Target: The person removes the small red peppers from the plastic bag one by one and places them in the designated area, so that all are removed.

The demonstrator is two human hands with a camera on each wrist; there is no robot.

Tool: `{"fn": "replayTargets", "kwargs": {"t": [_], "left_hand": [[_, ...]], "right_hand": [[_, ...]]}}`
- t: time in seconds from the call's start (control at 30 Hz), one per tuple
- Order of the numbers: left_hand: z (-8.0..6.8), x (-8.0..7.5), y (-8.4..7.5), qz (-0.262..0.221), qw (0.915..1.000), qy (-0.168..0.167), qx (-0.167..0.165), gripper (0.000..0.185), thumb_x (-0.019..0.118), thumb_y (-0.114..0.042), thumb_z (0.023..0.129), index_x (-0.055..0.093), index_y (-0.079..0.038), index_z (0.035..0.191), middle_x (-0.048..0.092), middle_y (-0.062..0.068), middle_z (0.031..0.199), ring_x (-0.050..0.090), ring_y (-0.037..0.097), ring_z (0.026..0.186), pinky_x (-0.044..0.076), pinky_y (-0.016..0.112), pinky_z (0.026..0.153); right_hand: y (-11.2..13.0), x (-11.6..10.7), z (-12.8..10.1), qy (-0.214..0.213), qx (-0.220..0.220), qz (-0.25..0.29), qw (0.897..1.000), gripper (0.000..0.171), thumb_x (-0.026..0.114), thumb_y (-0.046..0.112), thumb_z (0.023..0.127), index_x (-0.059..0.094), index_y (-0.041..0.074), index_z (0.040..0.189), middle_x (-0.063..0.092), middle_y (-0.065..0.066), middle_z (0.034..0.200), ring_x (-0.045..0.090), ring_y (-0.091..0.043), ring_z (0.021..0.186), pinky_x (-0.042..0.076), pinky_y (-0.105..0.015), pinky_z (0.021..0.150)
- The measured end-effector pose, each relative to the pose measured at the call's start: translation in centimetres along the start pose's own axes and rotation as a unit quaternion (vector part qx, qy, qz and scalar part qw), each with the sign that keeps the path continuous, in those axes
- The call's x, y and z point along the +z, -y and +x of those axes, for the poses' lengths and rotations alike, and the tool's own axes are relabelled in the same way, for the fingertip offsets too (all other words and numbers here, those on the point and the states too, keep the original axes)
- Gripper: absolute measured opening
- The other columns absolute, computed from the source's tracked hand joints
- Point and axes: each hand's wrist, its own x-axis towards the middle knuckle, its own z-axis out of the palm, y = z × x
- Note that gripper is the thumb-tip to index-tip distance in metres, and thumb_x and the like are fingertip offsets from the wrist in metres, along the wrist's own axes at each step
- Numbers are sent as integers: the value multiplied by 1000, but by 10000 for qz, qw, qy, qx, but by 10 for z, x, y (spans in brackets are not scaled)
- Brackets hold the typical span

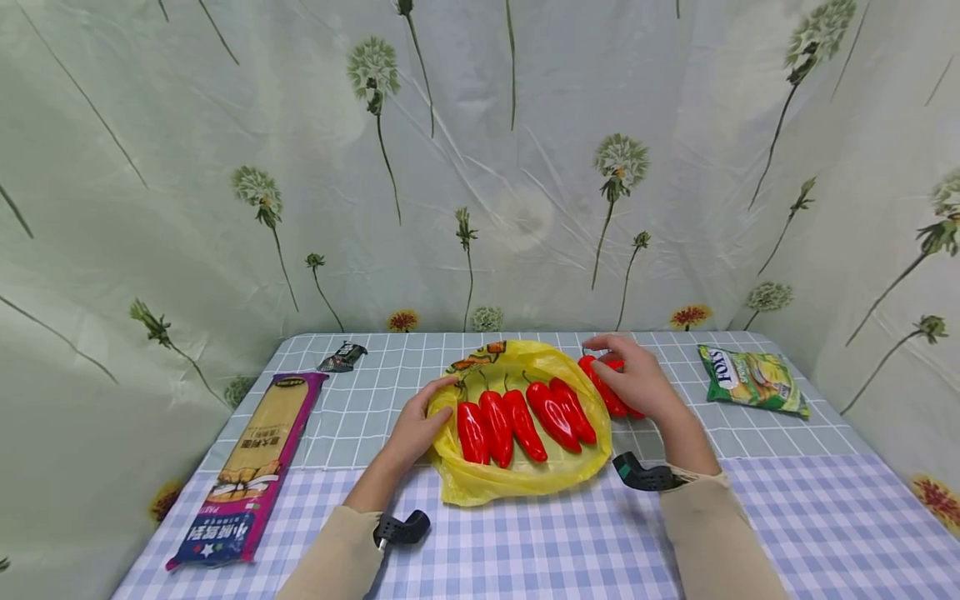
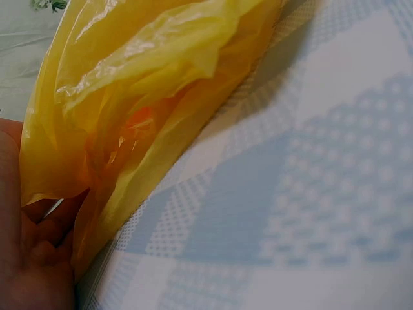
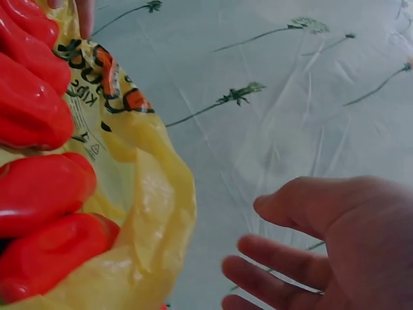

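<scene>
A yellow plastic bag (image 1: 517, 490) lies spread on the table with its mouth wide, and several shiny red peppers (image 1: 553, 414) sit side by side in it. My left hand (image 1: 408, 429) grips the bag's left rim; the left wrist view shows its fingers against the crumpled yellow plastic (image 2: 151, 71). To the right of the bag are more red peppers (image 1: 597, 385), partly covered by my right hand (image 1: 639, 379). In the right wrist view the right hand (image 3: 322, 239) has its thumb and fingers apart, with nothing between them, beside the bag's rim (image 3: 174, 194).
A long pasta packet (image 1: 251, 467) lies at the left, with a small black wrapper (image 1: 342, 357) behind it. At the right is a green and yellow Fox's packet (image 1: 753, 381). A dandelion-printed curtain (image 1: 525, 167) hangs along the table's back edge.
</scene>
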Motion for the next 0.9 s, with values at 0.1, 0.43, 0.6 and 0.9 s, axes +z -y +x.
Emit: {"fn": "replayTargets", "kwargs": {"t": [0.1, 0.43, 0.6, 0.9], "left_hand": [[0, 0, 1, 0, 10000, 7, 5, 49, 57, -7, 95, 56, -25, 141, 47, 7, 154, 41, 31, 145, 34, 51, 120], [3, 0, 0, 6, 10000, 10, 38, 47, 57, -7, 95, 57, -24, 139, 48, 6, 154, 42, 30, 144, 34, 51, 120], [2, 0, 0, 41, 10000, 18, 53, 48, 57, -7, 96, 56, -25, 140, 47, 6, 154, 41, 31, 145, 33, 51, 121], [1, 0, 2, 59, 10000, 30, -41, 48, 57, -8, 96, 55, -26, 141, 46, 6, 155, 40, 32, 146, 34, 52, 120]], "right_hand": [[1, 5, 1, 230, -255, -25, 9994, 38, 61, 16, 96, 59, 10, 133, 62, -18, 133, 62, -34, 113, 60, -47, 91], [11, 23, 2, 958, -628, -104, 9934, 38, 67, 12, 92, 61, 7, 129, 66, -16, 125, 66, -31, 108, 61, -43, 88], [14, 32, 1, 1147, -556, -251, 9915, 42, 71, 12, 89, 62, 7, 129, 65, -15, 125, 65, -29, 108, 61, -42, 88], [16, 43, 1, 1402, -519, -387, 9880, 43, 74, 12, 87, 62, 8, 129, 68, -10, 121, 65, -22, 101, 62, -38, 84]]}}
